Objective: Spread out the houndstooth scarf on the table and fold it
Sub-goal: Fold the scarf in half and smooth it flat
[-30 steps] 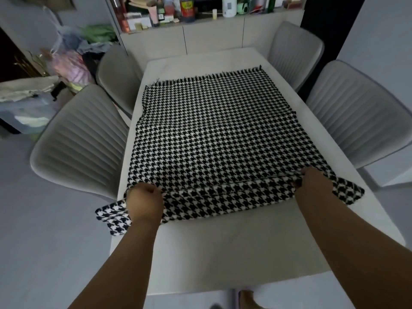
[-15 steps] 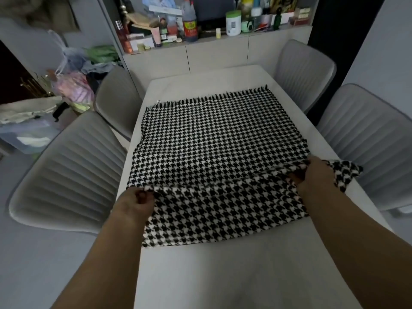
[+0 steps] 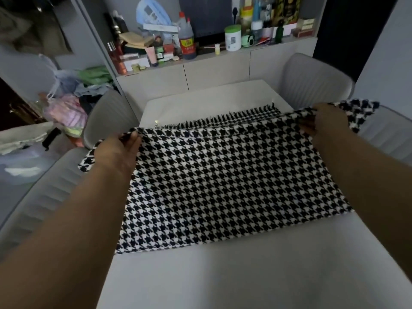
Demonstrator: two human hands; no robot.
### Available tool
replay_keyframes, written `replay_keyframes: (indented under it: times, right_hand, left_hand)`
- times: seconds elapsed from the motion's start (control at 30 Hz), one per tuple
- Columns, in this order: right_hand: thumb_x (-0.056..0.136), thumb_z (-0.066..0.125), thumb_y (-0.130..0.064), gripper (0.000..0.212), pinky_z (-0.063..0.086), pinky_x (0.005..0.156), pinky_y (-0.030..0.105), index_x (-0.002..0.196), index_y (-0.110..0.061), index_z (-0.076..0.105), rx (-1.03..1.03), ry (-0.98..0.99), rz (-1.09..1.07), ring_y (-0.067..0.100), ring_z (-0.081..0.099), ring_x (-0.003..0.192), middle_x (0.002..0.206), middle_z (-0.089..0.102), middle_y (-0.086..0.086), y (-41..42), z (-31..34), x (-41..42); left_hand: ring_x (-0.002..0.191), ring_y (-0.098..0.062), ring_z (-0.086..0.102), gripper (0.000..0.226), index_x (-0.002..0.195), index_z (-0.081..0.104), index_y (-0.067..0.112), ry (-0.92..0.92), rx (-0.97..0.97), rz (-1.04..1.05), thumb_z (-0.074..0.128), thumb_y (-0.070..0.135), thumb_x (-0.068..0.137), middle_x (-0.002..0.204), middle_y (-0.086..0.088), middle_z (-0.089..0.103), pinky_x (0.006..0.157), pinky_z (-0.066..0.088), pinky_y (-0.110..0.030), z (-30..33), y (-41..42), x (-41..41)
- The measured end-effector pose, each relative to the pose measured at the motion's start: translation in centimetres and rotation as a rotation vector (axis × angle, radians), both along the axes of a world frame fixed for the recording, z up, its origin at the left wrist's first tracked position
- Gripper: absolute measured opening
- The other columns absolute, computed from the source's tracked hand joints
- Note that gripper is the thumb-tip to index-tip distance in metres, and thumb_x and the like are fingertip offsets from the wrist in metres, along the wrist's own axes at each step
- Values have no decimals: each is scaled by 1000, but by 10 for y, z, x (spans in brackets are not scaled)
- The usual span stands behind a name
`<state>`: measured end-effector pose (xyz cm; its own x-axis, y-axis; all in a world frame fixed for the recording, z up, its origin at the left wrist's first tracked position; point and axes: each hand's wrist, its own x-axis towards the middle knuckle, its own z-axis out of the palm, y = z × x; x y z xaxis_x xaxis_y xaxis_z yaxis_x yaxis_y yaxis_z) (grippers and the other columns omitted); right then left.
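Folding is under way: a second ago my hands held the near edge low, and now they have carried it up toward the far fringe. My left hand (image 3: 116, 150) pinches the left corner of the scarf (image 3: 223, 186); my right hand (image 3: 327, 121) pinches the right corner. The soft, woolly, black-and-white checked cloth lies doubled on the smooth pale surface (image 3: 223, 282).

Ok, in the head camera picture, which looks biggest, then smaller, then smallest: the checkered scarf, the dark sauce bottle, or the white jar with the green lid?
1. Houndstooth scarf, by far the biggest.
2. Dark sauce bottle.
3. White jar with the green lid.

The bottle and jar stand far back on the counter, so they look small; the bottle is taller, the jar wider, so that ranking is close.
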<state>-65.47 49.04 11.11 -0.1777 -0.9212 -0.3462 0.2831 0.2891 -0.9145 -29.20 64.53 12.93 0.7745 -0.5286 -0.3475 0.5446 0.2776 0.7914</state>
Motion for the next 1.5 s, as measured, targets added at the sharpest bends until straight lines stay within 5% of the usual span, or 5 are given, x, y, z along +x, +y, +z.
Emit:
replay_keyframes:
  times: [0.13, 0.53, 0.73, 1.1, 1.5]
  right_hand:
    - [100, 34, -16, 38, 51, 73, 25, 132, 1, 45, -72, 87, 83, 9, 53, 71, 82, 51, -1, -59, 13, 24]
    - [102, 30, -22, 27, 51, 62, 26, 117, -11, 50, 35, 162, 131, 13, 54, 75, 86, 55, 2, -229, -37, 109]
    - [101, 30, -20, 23, 49, 66, 26, 114, -14, 47, 73, 160, 138, 12, 53, 71, 82, 55, 0, -268, -103, 120]
    - [101, 37, -37, 29, 39, 55, 23, 86, -19, 54, 29, 367, 176, 9, 48, 65, 85, 59, -2, -311, -168, 136]
    - [95, 35, -54, 63, 17, 117, 43, 147, -18, 31, -461, 1574, 650, 24, 21, 144, 155, 27, 7, -204, -230, 170]
  left_hand:
    - [65, -16, 62, 24, 80, 49, 3, -48, 38, -68, 36, 6, 100, 71, -10, 61, 86, 55, -31, 11, -57, 30]
    - [68, -17, 70, 22, 113, 47, 6, -135, 229, -219, 31, 13, 100, 91, -9, 66, 42, 54, -28, -47, -214, 122]
    - [55, -8, 49, 34, 72, 49, 16, -181, 455, -276, 35, 26, 101, 59, 3, 55, 58, 50, -24, -96, -254, 132]
    - [80, -17, 59, 23, 87, 55, 15, -270, 472, -333, 40, 24, 101, 80, 1, 49, 92, 51, -35, -170, -292, 152]
    - [140, -28, 31, 57, 142, 42, 9, -1745, 730, -638, 34, 45, 99, 150, -14, 39, 116, 20, -41, -240, -229, 41]
